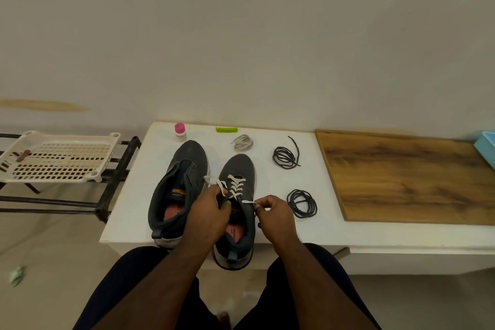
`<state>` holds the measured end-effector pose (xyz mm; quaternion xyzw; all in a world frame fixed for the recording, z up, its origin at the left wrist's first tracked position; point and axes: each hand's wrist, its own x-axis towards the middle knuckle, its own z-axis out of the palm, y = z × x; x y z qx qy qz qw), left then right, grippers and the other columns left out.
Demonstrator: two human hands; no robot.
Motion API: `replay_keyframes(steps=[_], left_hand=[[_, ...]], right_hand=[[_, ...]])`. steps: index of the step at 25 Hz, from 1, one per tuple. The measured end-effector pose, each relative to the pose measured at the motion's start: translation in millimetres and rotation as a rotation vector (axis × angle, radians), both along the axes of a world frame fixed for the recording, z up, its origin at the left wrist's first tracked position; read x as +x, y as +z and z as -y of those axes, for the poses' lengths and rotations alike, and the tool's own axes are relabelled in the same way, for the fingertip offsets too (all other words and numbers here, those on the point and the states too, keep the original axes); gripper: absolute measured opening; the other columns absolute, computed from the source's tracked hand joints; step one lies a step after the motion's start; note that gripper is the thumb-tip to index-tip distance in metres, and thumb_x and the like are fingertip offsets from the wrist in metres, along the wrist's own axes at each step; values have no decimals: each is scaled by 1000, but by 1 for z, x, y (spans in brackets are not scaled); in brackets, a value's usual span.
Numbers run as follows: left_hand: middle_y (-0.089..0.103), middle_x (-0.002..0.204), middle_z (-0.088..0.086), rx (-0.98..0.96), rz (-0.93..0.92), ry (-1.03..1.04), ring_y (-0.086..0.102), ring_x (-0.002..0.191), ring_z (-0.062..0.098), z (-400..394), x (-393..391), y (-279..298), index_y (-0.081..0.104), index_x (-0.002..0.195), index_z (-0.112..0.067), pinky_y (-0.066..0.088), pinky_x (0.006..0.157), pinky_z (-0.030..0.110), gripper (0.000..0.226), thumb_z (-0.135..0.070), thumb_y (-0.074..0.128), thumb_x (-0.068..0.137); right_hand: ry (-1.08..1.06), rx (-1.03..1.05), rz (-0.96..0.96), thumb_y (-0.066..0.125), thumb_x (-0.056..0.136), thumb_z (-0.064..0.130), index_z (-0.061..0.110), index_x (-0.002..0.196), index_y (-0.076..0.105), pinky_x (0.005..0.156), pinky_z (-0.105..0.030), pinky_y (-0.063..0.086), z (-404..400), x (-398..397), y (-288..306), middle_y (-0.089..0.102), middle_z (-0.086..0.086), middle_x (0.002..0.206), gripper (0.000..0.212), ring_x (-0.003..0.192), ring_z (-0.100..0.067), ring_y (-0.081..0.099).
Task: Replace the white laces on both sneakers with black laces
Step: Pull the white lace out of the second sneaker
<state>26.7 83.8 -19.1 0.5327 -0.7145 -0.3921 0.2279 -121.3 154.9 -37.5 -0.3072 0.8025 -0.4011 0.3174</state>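
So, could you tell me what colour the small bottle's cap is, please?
Pink, seen in the head view: bottle cap.

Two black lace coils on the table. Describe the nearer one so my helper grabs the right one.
On the white table, look right of the laced sneaker, just beyond the right hand. That black lace is a closed round coil; the farther coil trails a loose end toward the wall.

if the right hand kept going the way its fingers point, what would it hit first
Probably the right sneaker: the right hand, pinching a white lace end, points left toward its collar. Depth is hard to judge, so it might meet the left hand instead.
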Motion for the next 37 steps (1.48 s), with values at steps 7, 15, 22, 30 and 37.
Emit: replay_keyframes(steps=[7, 15, 22, 30, 37], left_hand=[[64, 95, -9, 4, 15, 17, 61, 83, 7, 2, 1, -3, 60, 103, -23, 47, 66, 21, 13, -17, 61, 91], [65, 92, -8, 55, -1, -46, 61, 80, 5, 1, 3, -4, 55, 92, -28, 44, 62, 20, 16, -19, 67, 85], [66, 83, -7, 56, -148, 144, 63, 78, 10, 8, 7, 11, 59, 90, -26, 45, 64, 24, 12, -37, 59, 96], [49, 142, -2, -261, -19, -150, 45, 124, 9, 6, 9, 13, 55, 139, -23, 36, 111, 31, 54, -5, 60, 88], [68, 113, -3, -355, 86, -311, 57, 108, 13, 3, -8, 0, 72, 112, -18, 40, 102, 30, 27, -9, 65, 88]], right_hand=[[-52, -277, -320, 63, 96, 30, 31, 94, 61, 68, -20, 48, 8, 2, 46, 63, 13, 89, 3, 80, -3, 60], [372, -321, -934, 62, 92, 4, 14, 117, 74, 87, -45, 50, 48, -17, 91, 71, -7, 110, 29, 101, -30, 64], [138, -246, -456, 66, 92, 16, 23, 117, 70, 102, -30, 45, 19, -14, 69, 68, 7, 118, 26, 116, -15, 59], [141, 30, -103, 82, 71, 36, 28, 110, 49, 74, -29, 54, -3, 27, 30, 62, 6, 102, 52, 89, -10, 63], [77, 19, -164, 69, 75, 31, 37, 101, 44, 70, -25, 50, -6, 21, 22, 59, 14, 92, 37, 82, -5, 59]])
